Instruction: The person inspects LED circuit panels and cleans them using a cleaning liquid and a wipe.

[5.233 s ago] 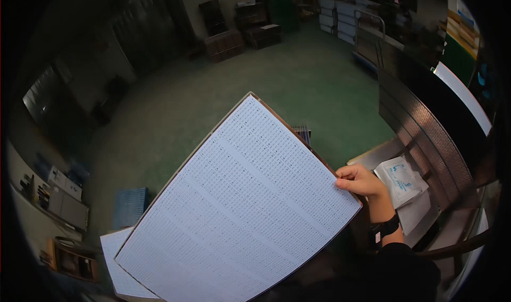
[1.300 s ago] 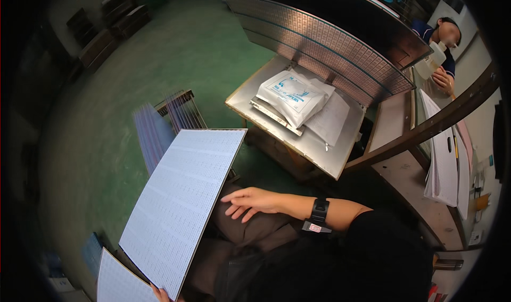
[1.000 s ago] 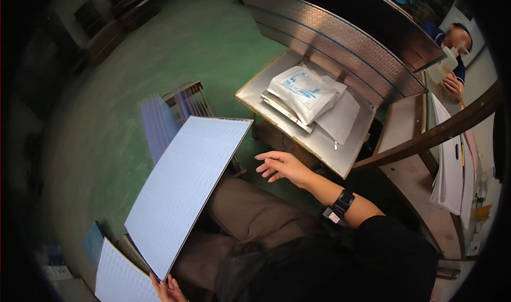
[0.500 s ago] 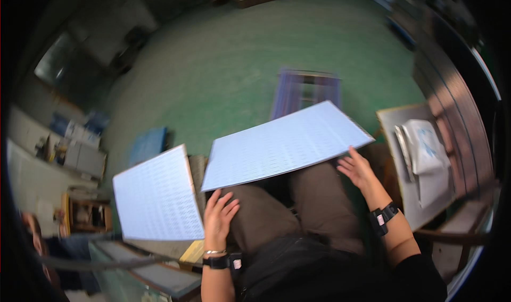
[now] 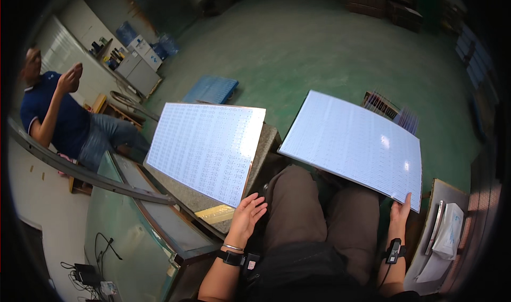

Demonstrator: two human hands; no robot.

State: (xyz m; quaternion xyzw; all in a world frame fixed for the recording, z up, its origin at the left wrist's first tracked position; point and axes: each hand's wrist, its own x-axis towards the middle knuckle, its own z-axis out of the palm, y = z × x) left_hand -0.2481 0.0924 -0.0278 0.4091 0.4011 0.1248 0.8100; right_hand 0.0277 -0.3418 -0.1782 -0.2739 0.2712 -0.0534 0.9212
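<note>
My right hand [image 5: 399, 214] grips the near right corner of a thin white panel [image 5: 351, 142], thumb on top and the other fingers hidden beneath. Rows of fine marks cover the panel, which extends beyond my knees; what lies under it is mostly hidden. My left hand [image 5: 247, 217] is open, fingers spread, with nothing in it. It hovers beside the near corner of a second white panel [image 5: 205, 147], also covered in rows of small marks. That panel lies on a grey, rough-topped stand [image 5: 266, 145] at my left.
Left of me are a glass-topped frame [image 5: 133, 233] and a curved metal bar [image 5: 96, 177]. Behind the bar a person [image 5: 64, 110] sits with hands raised. A blue pallet [image 5: 210, 89] lies beyond the left panel. At right, a board [image 5: 426, 243] carries a white bag [image 5: 448, 230].
My view has swung left, bringing the person into sight. My right hand has closed on its panel's corner; my left hand stays open, now beside the other panel's corner.
</note>
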